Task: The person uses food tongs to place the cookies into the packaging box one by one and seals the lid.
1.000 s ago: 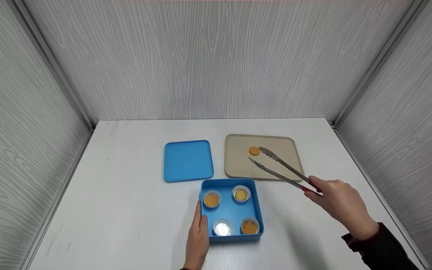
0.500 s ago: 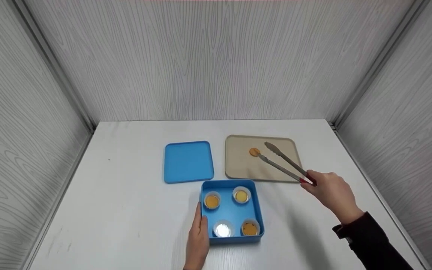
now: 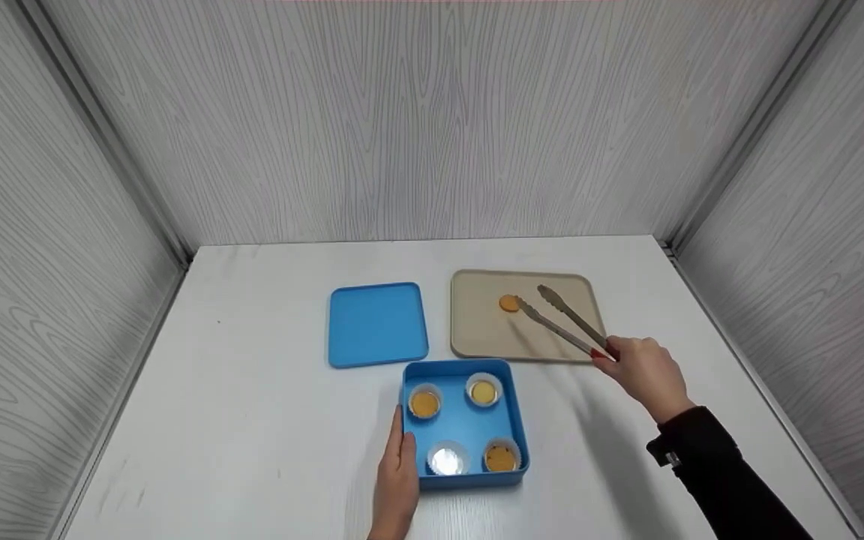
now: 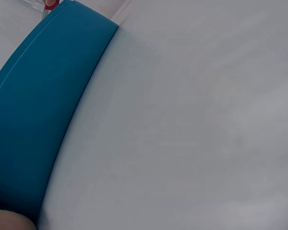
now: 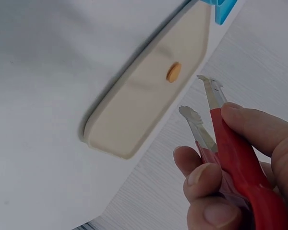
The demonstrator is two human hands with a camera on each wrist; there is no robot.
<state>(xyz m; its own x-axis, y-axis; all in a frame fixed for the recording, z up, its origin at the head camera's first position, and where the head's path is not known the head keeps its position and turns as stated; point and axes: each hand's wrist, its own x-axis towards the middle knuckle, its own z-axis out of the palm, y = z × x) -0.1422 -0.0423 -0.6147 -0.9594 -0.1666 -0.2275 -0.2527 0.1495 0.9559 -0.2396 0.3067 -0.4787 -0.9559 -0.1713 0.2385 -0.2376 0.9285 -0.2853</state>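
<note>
Clearly, the biscuit (image 5: 174,72) is small, round and orange-brown, with a seam around its edge, and it lies on the beige tray (image 3: 477,330). The right hand (image 3: 648,375) is clamped on the red-handled metal tongs (image 5: 237,153), whose arms stand apart, one tip near the biscuit. The left hand (image 3: 397,476) lays straight fingers along the outer wall of the blue box (image 3: 458,420). The counter (image 3: 267,405) is white and lightly scuffed, with grey wood-grain walls (image 3: 417,120) on three sides.
</note>
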